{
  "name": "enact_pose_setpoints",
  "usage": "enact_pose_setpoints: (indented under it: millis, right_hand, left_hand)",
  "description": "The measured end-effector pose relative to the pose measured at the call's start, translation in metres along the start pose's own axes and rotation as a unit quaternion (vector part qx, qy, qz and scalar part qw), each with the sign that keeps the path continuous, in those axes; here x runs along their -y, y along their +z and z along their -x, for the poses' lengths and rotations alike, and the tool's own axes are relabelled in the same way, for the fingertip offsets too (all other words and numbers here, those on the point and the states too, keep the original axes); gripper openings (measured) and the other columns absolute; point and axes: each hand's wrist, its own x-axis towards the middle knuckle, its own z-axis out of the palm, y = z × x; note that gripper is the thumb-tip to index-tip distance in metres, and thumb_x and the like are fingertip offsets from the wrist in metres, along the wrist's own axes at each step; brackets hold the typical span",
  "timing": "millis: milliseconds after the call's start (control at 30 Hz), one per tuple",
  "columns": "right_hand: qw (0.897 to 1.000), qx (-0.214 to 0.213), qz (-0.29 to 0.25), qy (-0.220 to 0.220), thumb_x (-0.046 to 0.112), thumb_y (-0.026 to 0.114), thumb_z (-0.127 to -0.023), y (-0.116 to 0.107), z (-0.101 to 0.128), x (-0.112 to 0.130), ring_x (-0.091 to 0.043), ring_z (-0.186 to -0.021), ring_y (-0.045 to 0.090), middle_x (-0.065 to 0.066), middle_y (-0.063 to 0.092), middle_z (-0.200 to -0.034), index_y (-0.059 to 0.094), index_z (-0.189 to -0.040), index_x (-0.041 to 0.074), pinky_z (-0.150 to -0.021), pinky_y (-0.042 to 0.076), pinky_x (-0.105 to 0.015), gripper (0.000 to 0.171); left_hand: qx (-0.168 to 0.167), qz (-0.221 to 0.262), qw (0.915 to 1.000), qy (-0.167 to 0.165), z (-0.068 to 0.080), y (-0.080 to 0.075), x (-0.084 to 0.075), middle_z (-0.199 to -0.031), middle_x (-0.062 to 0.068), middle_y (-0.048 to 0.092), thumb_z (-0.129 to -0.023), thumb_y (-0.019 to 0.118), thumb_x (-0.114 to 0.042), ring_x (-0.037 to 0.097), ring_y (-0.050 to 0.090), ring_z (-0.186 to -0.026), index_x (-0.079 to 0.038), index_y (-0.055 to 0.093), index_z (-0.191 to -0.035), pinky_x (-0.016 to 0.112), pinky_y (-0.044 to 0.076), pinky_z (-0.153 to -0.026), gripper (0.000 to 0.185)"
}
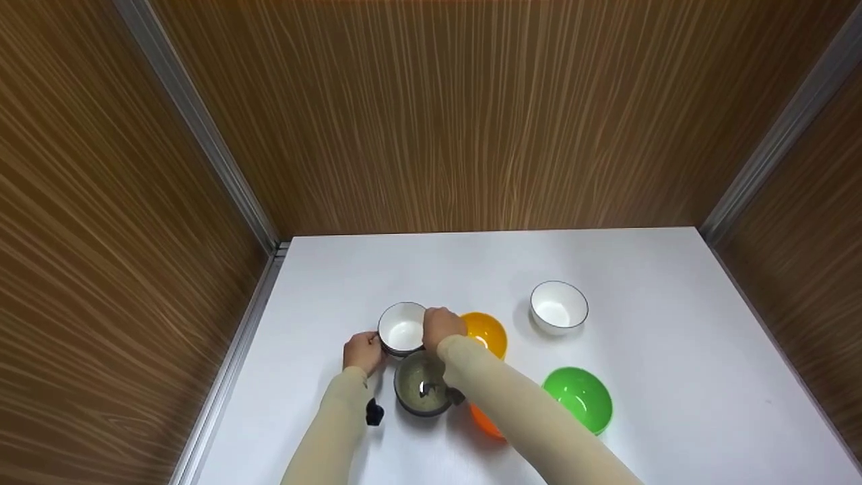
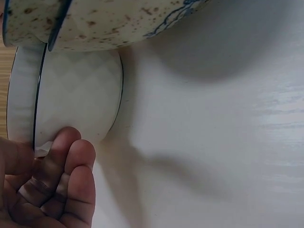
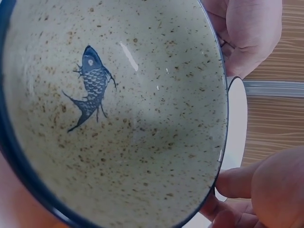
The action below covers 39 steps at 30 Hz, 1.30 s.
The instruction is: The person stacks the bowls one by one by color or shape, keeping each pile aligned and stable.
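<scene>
White bowl (image 1: 402, 328) between left hand (image 1: 363, 351), right hand (image 1: 442, 327)

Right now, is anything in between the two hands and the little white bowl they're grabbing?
No. The left hand and the right hand both already touch the small white bowl, one on each side, so nothing visible sits between them. The speckled fish bowl is just in front of it, close beside.

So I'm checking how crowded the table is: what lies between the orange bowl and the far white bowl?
Nothing: in the head view, bare white table separates the orange bowl from the far white bowl.
</scene>
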Motion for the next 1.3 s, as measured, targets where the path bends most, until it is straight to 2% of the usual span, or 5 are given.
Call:
enact_pose_setpoints:
  millis: [400, 700, 900, 1033, 1300]
  right_hand:
    - [0.997, -0.014, -0.072, -0.017, 0.023, 0.062, -0.09, -0.048, 0.0, -0.015, -0.029, -0.095, 0.065, -0.013, 0.069, -0.106, 0.065, -0.114, 0.004, -0.082, 0.055, -0.042, 0.031]
    - [0.992, -0.056, -0.107, 0.02, 0.03, 0.059, -0.093, -0.099, -0.003, -0.088, -0.035, -0.101, 0.063, -0.018, 0.066, -0.115, 0.059, -0.126, 0.006, -0.084, 0.053, -0.048, 0.042]
    - [0.987, -0.067, -0.126, 0.068, 0.032, 0.055, -0.095, -0.121, 0.001, -0.159, -0.041, -0.108, 0.058, -0.023, 0.063, -0.118, 0.052, -0.131, 0.0, -0.091, 0.048, -0.055, 0.049]
    - [0.984, -0.066, -0.137, 0.097, 0.032, 0.052, -0.096, -0.128, 0.008, -0.201, -0.045, -0.114, 0.053, -0.028, 0.058, -0.123, 0.048, -0.134, -0.003, -0.095, 0.045, -0.058, 0.052]
    - [0.968, -0.038, -0.184, 0.165, 0.035, 0.049, -0.098, -0.128, 0.026, -0.257, -0.05, -0.125, 0.04, -0.032, 0.042, -0.139, 0.041, -0.139, -0.005, -0.1, 0.038, -0.062, 0.058]
  left_hand:
    - [-0.001, 0.003, 1.0, 0.005, -0.002, 0.0, 0.003, -0.099, 0.012, 0.072, -0.093, 0.051, -0.011, 0.03, 0.064, -0.098, -0.001, 0.074, -0.099, 0.042, 0.051, -0.087, 0.026]
    - [0.021, 0.014, 0.9994, -0.023, -0.007, 0.001, 0.005, -0.061, -0.001, 0.061, -0.096, 0.048, -0.012, 0.014, 0.056, -0.061, -0.007, 0.067, -0.071, 0.027, 0.046, -0.06, 0.032]
    - [0.024, 0.036, 0.9988, -0.023, -0.008, 0.001, 0.007, -0.068, 0.002, 0.065, -0.097, 0.048, -0.012, 0.015, 0.059, -0.066, -0.002, 0.072, -0.092, 0.028, 0.049, -0.063, 0.028]
    - [0.015, 0.043, 0.9989, -0.013, -0.008, 0.002, 0.012, -0.09, 0.01, 0.07, -0.098, 0.048, -0.014, 0.022, 0.064, -0.086, 0.001, 0.069, -0.112, 0.036, 0.053, -0.078, 0.03]
    - [0.023, 0.113, 0.9933, -0.003, -0.005, 0.007, 0.024, -0.112, 0.014, 0.064, -0.091, 0.057, -0.015, 0.028, 0.06, -0.104, 0.001, 0.054, -0.131, 0.04, 0.051, -0.088, 0.044]
